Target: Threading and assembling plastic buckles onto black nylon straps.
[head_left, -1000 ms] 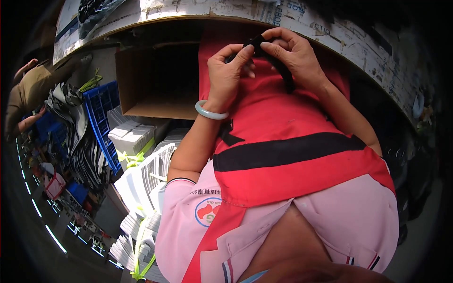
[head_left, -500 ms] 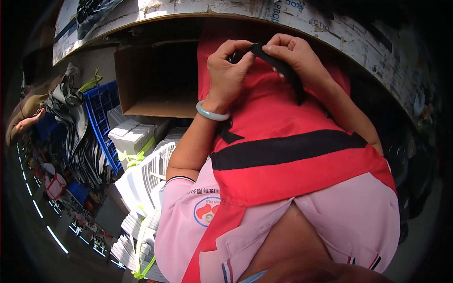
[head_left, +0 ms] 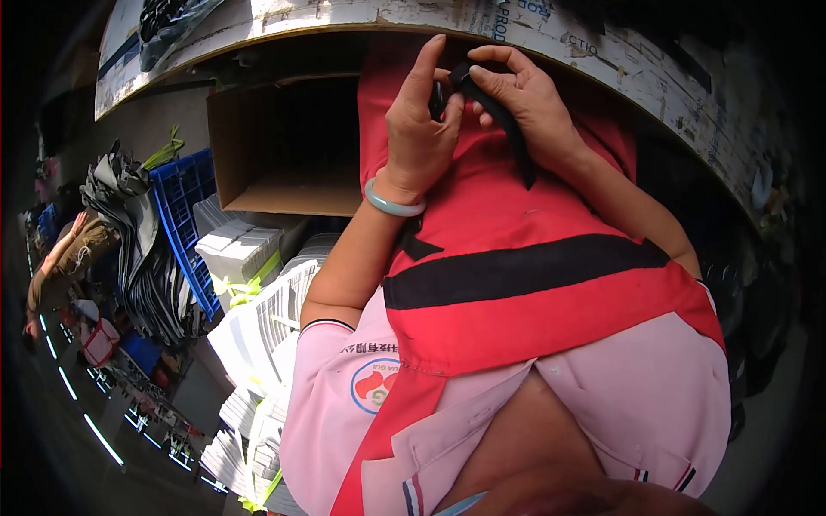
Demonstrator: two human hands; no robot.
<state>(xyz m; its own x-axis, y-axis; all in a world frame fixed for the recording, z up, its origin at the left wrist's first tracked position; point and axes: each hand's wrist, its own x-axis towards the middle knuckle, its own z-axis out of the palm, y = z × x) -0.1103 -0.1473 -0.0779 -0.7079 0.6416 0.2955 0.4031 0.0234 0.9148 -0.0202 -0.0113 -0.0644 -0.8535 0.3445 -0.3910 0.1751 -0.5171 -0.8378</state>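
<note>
My left hand (head_left: 420,129), with a pale green bangle on its wrist, has its index finger raised while the thumb and other fingers close on a dark part of a black strap (head_left: 508,129). Opposite it, my right hand (head_left: 532,107) pinches the same strap near a small black piece, perhaps a buckle (head_left: 462,76). The strap's loose end hangs down below my right hand, over the red apron (head_left: 516,206). My fingers partly hide the bundle between the hands.
A white worktable (head_left: 361,15) with printed, worn covering curves across the top. Under it lies an open cardboard box (head_left: 284,199). Left of me are tied white stacks (head_left: 237,249), a blue plastic crate (head_left: 183,232) and grey strips (head_left: 142,249). Another person's arm (head_left: 56,254) shows at far left.
My left index finger has lifted away from the strap. My right hand has shifted slightly left and up, and the strap's loose end moved left with it. The other person's arm moved.
</note>
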